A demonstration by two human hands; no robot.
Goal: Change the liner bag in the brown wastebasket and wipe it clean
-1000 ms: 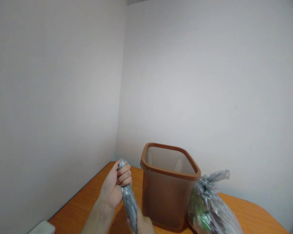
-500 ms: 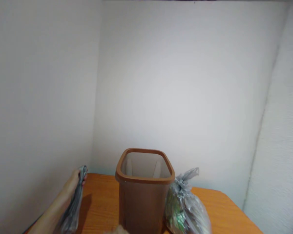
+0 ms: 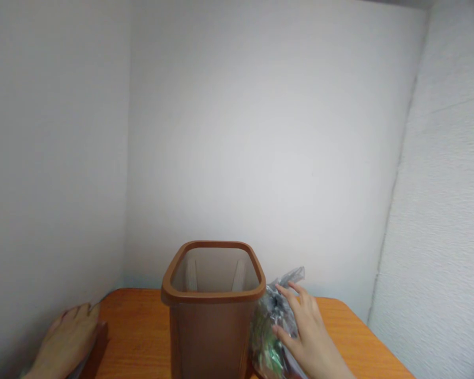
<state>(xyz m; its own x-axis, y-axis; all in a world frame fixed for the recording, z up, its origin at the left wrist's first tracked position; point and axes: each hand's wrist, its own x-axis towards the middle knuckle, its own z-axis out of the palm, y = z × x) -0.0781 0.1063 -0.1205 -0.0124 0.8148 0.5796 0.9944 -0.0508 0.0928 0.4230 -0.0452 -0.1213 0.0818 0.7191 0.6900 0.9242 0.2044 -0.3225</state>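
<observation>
My left hand (image 3: 69,337) is low at the left, palm down over the table, its fingers bent downward with the tips hidden. A strip of folded grey plastic bag (image 3: 79,369) shows beneath it, beside the wrist. My right hand (image 3: 306,326) reaches in from the lower right with fingers apart, in front of a tied clear plastic bag (image 3: 270,337). Its fingertips are at the bag's knot and side, not closed round it. Green and other coloured contents show through the plastic. Between my hands stands an upright brown waste bin (image 3: 213,299), its rim open at the top.
Everything stands on an orange-brown wooden table (image 3: 136,331) with rounded far corners. A white wall (image 3: 240,131) rises behind it, with side walls at left and right. The bin stands close beside the tied bag.
My left hand has lowered toward the table and turned palm down with the grey bag. My right hand has come up from the bottom edge to the tied bag. The view has shifted right.
</observation>
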